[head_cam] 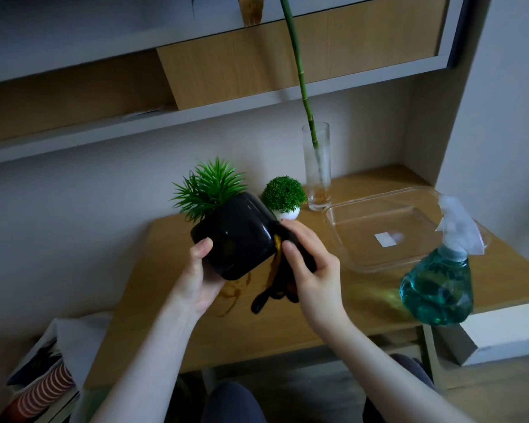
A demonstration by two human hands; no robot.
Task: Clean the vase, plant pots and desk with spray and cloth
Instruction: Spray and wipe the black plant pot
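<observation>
The left hand [196, 273] grips the tilted glossy black plant pot [237, 236] while the right hand [310, 264] presses a dark cloth [275, 288] against it, so turning the pot to an unwiped side looks next.

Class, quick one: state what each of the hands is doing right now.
Left hand: grips the black pot, tilted and lifted off the desk.
Right hand: holds the dark cloth against the pot's side.

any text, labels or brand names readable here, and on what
None can be read.
White sticker on the clear tray: looks blank, too small to tell.
Spray bottle: no label shows.
Black pot: plain.
Book stack at lower left: only stripes show, no legible words.
</observation>
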